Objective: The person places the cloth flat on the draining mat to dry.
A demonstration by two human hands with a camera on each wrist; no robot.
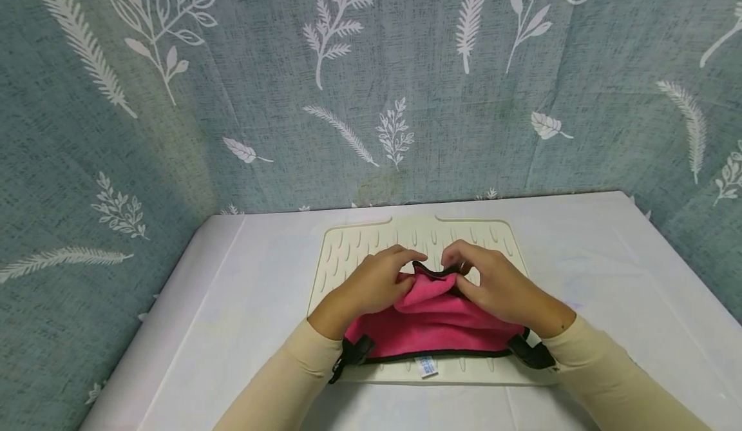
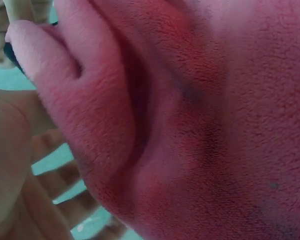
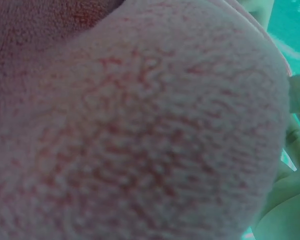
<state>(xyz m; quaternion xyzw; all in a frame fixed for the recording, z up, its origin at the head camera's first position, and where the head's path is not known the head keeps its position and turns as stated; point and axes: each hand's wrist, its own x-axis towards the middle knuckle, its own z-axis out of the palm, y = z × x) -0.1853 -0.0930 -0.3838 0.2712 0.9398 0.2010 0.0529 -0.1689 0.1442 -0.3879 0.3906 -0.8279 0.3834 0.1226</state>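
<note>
A pink fleece cloth (image 1: 440, 328) with black edging lies bunched between the two hands, its far edge raised in a fold. My left hand (image 1: 375, 281) holds the left side of this fold, thumb on the near face. In the left wrist view, its fingers (image 2: 65, 180) pass behind the fleece (image 2: 180, 150). On the other side, my right hand (image 1: 501, 286) pinches the black-edged part of the fold between thumb and fingers. Fleece (image 3: 140, 130) fills most of the right wrist view and hides much of that grip.
Beneath the cloth is a cream ribbed mat (image 1: 348, 250) on a white-covered table (image 1: 243, 302). Black strap pieces (image 1: 530, 354) stick out at the cloth's near corners, and a white label (image 1: 426, 366) hangs from its near edge. Leaf-patterned fabric (image 1: 371, 128) walls the back and sides.
</note>
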